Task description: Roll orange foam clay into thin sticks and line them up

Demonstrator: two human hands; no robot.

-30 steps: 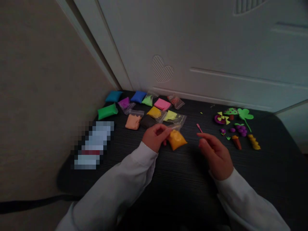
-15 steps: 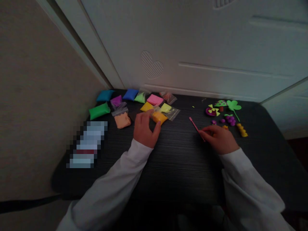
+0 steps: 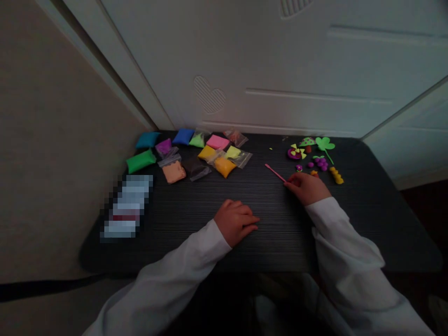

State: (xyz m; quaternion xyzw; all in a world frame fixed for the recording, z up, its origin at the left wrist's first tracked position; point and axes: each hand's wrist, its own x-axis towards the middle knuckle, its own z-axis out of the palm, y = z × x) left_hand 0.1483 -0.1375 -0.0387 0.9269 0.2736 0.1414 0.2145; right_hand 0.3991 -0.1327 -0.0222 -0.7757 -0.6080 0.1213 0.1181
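Observation:
My left hand [image 3: 237, 221] rests palm down on the dark table [image 3: 266, 219], fingers stretched out and holding nothing. My right hand [image 3: 306, 186] is closed on the near end of a thin pink tool [image 3: 275, 172] that points up and left across the table. The orange clay bag [image 3: 224, 166] lies apart from both hands among several coloured clay bags [image 3: 182, 151] at the back left. Small clay figures [image 3: 317, 156], among them a green clover, purple grapes and a yellow piece, sit just beyond my right hand.
A blurred flat object [image 3: 126, 206] lies near the table's left edge. A white panel with a heart cut-out [image 3: 209, 94] stands along the table's back edge. The wall [image 3: 52, 154] is on the left.
My left hand let go of the orange bag among the other bags and drew back toward me. My right hand moved forward toward the clay figures with the pink tool.

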